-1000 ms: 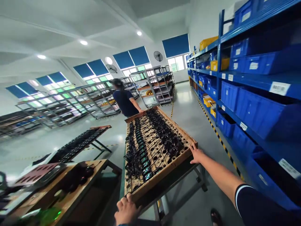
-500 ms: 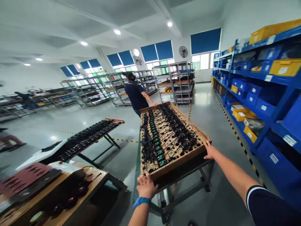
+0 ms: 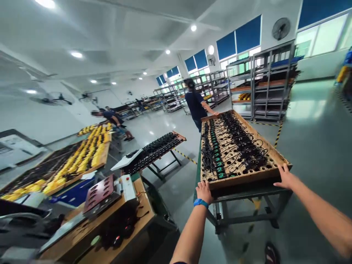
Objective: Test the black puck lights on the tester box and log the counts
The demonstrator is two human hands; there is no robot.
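- At the near end of the tray [image 3: 246, 176], both hands touch its corners: left hand [image 3: 204, 192] at the near left, right hand [image 3: 287, 178] at the near right.
- Left fingers bend over the rim, with a blue band [image 3: 201, 202] on that wrist; how firmly they press, I cannot tell.
- Right fingers lie spread on the corner, thumb held out toward the left, with a loose, unclenched hold.
- Wooden and shallow, the tray sits on a dark stand [image 3: 244, 219]; its long axis runs away from the wearer, slanting left toward the far end.
- Rows of black cables [image 3: 244, 146] and green boards [image 3: 219, 163] follow that length, over a base full of round holes.
- At the far end, a person [image 3: 194, 106] in a dark shirt has a hand on the rim.
- Left of the tray, well apart, stands a second tray [image 3: 162, 146] of black parts; nearer is a bench [image 3: 132, 238].
- Farther left, yellow parts [image 3: 90, 150] lie in rows.
- Whether the boards carry lettering, I cannot tell at this size.
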